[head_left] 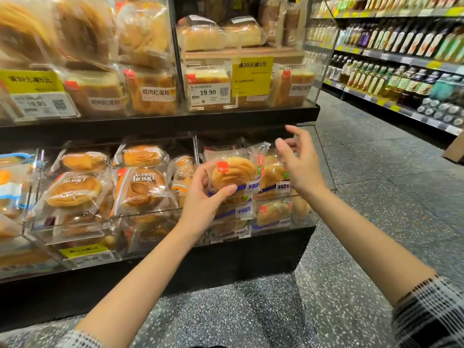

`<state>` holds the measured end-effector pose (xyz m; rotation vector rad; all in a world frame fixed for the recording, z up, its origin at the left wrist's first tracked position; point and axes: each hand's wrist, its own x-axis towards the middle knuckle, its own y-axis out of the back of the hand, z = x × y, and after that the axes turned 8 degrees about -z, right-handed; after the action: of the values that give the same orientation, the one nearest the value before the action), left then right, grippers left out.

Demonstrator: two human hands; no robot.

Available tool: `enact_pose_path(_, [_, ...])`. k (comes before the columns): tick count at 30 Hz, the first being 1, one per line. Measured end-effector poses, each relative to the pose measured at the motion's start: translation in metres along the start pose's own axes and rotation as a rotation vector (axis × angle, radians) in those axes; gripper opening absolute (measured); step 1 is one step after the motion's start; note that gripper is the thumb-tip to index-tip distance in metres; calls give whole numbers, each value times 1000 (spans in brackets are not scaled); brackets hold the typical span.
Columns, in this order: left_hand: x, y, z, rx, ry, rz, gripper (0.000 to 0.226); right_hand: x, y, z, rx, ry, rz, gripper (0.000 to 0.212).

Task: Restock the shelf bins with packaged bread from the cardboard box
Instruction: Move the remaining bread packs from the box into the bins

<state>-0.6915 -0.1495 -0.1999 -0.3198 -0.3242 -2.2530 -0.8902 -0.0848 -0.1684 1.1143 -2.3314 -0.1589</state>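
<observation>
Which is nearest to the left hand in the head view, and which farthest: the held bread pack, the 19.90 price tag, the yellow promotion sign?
1. Bread pack, gripped by the left hand, lower bin.
2. 19.90 price tag, upper shelf, above.
3. Yellow promotion sign, upper shelf, farther right.

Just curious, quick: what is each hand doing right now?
Left hand: grips a round packaged bread at the bin's front.
Right hand: open, fingers loosely spread, holding nothing.

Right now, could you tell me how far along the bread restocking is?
Done: the lower clear bin already holds several packs. In hand: the left hand grips a round bread pack at that bin; the right hand hovers open beside it. Left: unclear, since the cardboard box isn't in view.
</observation>
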Motion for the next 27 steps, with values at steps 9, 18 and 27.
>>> enact_pose_path(9, [6, -30, 3, -16, -45, -81, 57, -1, 34, -37, -447, 113, -544, 70])
enact_pose_path(18, [11, -16, -12, 219, -56, -168, 55, 6, 57, 2, -500, -106, -375, 54])
enact_pose_path(27, [19, -12, -20, 230, 57, -167, 54, 8, 39, 39, -556, -218, -441, 58])
